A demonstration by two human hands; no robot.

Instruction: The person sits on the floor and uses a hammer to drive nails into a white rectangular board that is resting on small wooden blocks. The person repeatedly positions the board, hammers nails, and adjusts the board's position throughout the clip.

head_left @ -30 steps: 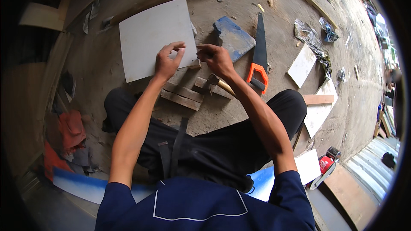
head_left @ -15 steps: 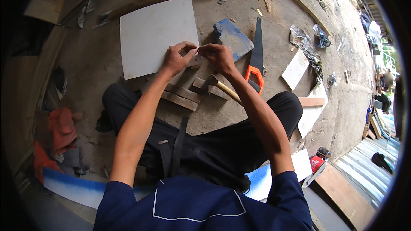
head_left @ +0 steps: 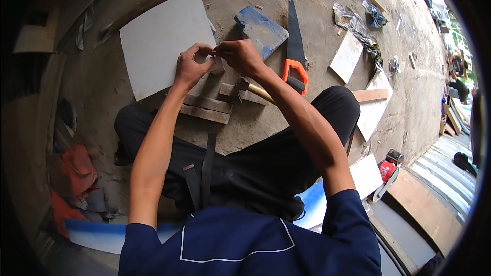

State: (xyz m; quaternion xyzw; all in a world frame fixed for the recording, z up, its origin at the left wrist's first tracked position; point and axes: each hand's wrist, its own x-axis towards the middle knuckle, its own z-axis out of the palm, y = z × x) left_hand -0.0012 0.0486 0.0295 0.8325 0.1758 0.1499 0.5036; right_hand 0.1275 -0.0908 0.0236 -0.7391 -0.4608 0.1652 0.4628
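One fisheye view looks steeply down from the wearer's head, fairly near the bare hands and grey-brown floor; its rim seems blurred.

Right of the orange-handled saw lie a small white panel and crumpled clear plastic; lower in view, right of the saw, sits a red machine.

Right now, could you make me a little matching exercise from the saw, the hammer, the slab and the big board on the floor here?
Things:
1. saw
2. hammer
3. slab
4. big board

Descriptions:
A. patchy blue
B. white, nearest the left hand
C. orange-handled
D. tan-handled

Pairs: 1-C, 2-D, 3-A, 4-B
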